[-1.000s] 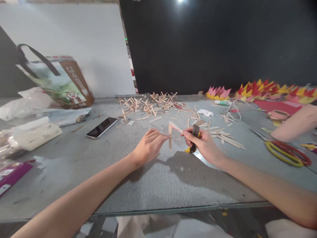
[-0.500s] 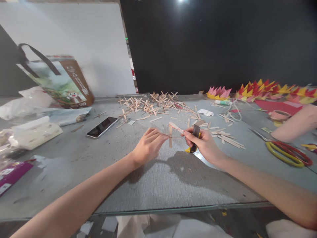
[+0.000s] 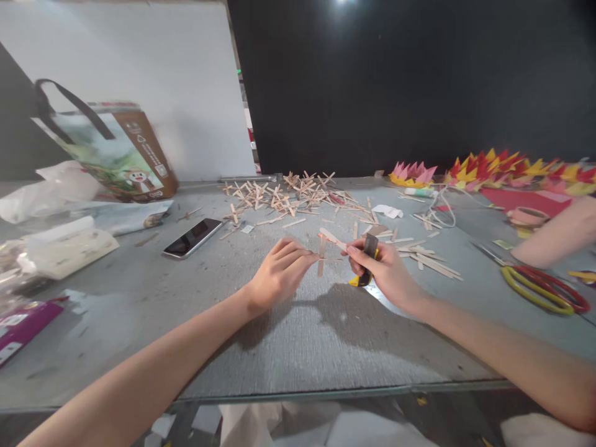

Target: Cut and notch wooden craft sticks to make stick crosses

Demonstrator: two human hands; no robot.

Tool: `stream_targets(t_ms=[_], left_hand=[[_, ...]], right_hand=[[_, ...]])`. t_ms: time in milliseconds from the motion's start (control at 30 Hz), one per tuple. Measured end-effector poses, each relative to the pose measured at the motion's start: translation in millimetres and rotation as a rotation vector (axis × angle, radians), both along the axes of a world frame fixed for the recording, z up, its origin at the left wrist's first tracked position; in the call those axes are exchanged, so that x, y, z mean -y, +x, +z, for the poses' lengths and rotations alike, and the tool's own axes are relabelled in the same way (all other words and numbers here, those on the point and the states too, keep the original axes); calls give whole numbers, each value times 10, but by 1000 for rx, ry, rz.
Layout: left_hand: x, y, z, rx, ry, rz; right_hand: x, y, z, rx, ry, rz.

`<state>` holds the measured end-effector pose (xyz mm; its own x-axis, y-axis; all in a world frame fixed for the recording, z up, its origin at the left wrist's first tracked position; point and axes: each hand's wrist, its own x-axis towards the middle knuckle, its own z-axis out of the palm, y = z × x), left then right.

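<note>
Inside table edge (image 3: 326, 393), left hand (image 3: 282, 273) pinching sticks (image 3: 321, 267)

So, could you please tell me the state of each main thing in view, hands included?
Left hand: closed, pinching the crossed sticks
Right hand: closed, gripping the yellow-and-black tool and a loose stick
Crossed sticks: one lying across another
Loose stick: tilted, contact with crossed sticks unclear
Phone: face up, screen dark
Scissors: lying flat, blades apparently closed
Stick pile: loosely heaped
Bag: standing, handle up
Tape roll: lying flat
</note>
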<state>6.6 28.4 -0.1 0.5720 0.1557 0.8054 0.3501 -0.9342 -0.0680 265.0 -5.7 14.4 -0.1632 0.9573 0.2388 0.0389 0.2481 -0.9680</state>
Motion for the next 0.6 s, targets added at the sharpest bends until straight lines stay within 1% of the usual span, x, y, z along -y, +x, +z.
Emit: stream_targets(t_ms=[100,233,400,600], left_hand=[[15,-4,16,2,10,-4],[29,-14,35,2,5,-12],[29,-21,26,5,-12,-19],[42,3,14,46,-8,8]], right_hand=[[-2,-8,-19,-38,9,-10],[1,-23,-15,-90,22,-57],[-4,-22,15,-53,-7,-94],[5,-33,48,-45,-20,-89]])
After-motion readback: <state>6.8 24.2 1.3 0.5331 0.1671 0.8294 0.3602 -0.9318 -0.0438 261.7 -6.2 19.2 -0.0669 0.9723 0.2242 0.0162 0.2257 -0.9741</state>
